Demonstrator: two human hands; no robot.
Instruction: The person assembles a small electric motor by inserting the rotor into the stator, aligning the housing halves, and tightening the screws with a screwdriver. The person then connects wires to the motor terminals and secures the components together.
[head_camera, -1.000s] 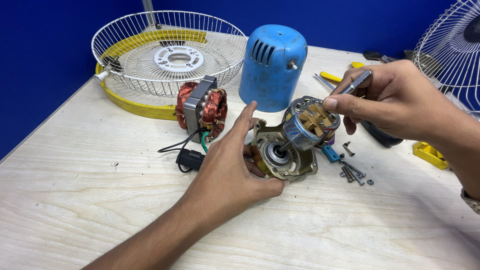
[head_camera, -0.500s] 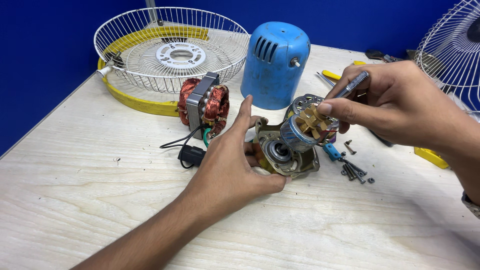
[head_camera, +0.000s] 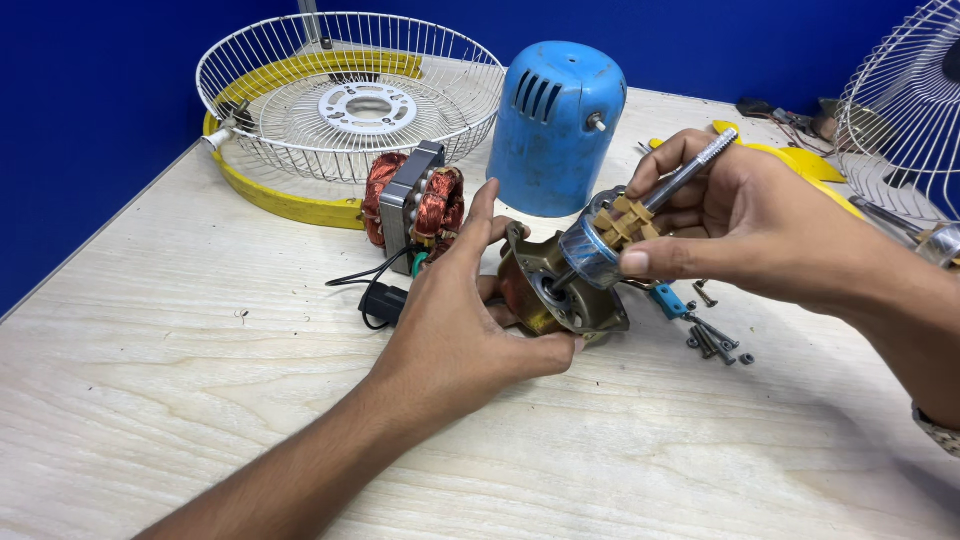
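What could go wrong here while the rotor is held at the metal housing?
The rotor is held tilted by the right hand, so its shaft may bind in the housing. The left hand has fingers at the housing and could be pinched. Loose screws lie close by and could be knocked away.
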